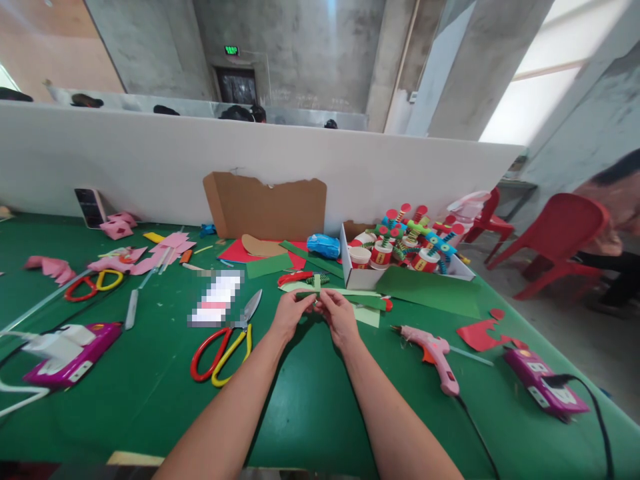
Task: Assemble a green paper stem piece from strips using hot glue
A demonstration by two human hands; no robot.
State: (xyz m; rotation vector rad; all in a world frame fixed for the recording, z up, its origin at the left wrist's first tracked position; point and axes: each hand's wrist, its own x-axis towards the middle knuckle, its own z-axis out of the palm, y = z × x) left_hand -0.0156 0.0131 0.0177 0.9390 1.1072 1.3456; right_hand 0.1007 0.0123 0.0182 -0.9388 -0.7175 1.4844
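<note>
My left hand [289,313] and my right hand [338,313] meet over the green table [310,407], fingers pinched together on a thin green paper strip [316,294] held between them. More green and pale green paper pieces [367,308] lie just beyond my hands. Scissors with red and yellow handles [227,343] rest to the left of my left hand. A pink glue gun [434,353] lies to the right of my right hand.
A white box [360,277] of small decorated cups stands at the back right beside a green sheet [430,290]. Purple power strips [67,360] [545,385] sit at both sides. Pink paper pieces [150,257] and cardboard [265,207] lie by the white partition. A person sits by red chairs [560,240].
</note>
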